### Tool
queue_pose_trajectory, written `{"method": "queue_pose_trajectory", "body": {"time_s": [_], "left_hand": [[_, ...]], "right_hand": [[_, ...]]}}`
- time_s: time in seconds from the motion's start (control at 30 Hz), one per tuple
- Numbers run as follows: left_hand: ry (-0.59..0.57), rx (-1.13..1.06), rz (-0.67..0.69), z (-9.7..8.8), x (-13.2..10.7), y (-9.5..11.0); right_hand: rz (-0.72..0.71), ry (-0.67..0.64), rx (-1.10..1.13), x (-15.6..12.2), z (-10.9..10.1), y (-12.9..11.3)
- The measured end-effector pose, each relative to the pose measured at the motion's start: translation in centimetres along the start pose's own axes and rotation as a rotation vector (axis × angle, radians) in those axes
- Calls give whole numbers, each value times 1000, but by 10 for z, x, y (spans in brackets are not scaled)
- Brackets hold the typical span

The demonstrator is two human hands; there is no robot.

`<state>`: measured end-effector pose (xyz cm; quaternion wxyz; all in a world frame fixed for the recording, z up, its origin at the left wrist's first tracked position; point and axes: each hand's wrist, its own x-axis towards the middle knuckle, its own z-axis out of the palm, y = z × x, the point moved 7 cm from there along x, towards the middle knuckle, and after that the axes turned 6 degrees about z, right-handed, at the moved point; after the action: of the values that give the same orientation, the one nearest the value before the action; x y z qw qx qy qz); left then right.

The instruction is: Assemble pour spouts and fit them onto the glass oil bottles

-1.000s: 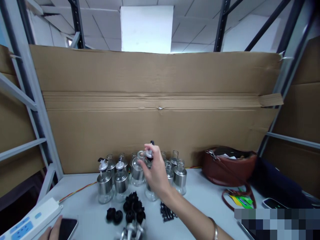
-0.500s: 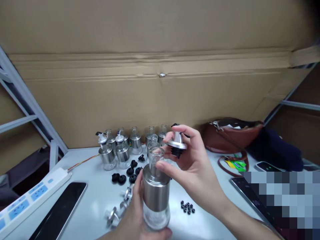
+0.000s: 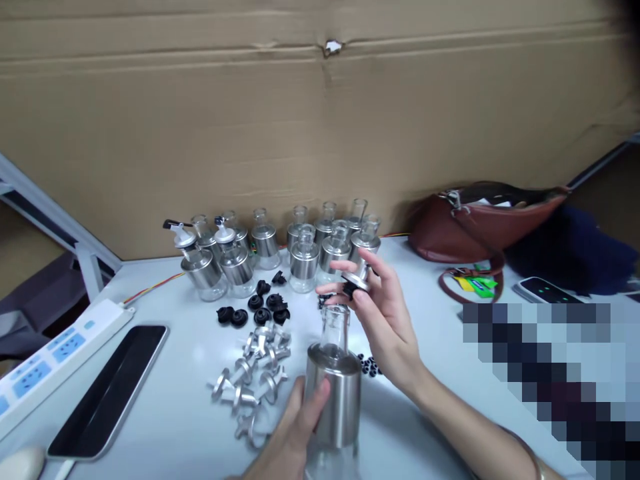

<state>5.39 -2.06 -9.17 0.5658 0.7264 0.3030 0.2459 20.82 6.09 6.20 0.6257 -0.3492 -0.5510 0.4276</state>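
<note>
In the head view, my left hand (image 3: 303, 420) is wrapped round a glass bottle (image 3: 334, 393) with a brushed steel sleeve, held upright near the front of the table. Just above its open neck, my right hand (image 3: 393, 327) pinches a pourer stopper (image 3: 355, 283) with a silver collar and black underside. The stopper is tilted and apart from the bottle mouth; my fingers partly hide it. Behind them stand several similar bottles (image 3: 304, 260). Two bottles at the left carry white pourer tops (image 3: 225, 235).
Black stoppers (image 3: 240, 318) and silver pourer parts (image 3: 244, 369) lie left of the bottle, small black rings (image 3: 369, 365) to its right. A power strip (image 3: 60, 360) and phone (image 3: 110, 393) lie at left. A brown bag (image 3: 505, 223) rests at the back right against cardboard (image 3: 300, 133).
The view has tipped downward. My right thumb has left the bottle neck and now presses on the stopper, which has tilted. My left hand still grips the bottle.
</note>
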Motion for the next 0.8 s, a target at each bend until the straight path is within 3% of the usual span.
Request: {"method": "queue_pose_trajectory", "body": {"time_s": [0.1, 0.27, 0.5, 0.6, 0.8], "left_hand": [[38, -9, 40, 7, 3, -13], [71, 72, 94, 16, 3, -32], [42, 36, 276, 8, 5, 4], [22, 26, 233, 2, 2, 11], [1, 10, 126, 3, 1, 1]], "right_hand": [[53, -13, -14, -2, -1, 8], [114, -171, -66, -9, 5, 18], [65, -219, -146, -11, 6, 20], [61, -214, -169, -11, 8, 20], [107, -151, -131, -14, 10, 23]]}}
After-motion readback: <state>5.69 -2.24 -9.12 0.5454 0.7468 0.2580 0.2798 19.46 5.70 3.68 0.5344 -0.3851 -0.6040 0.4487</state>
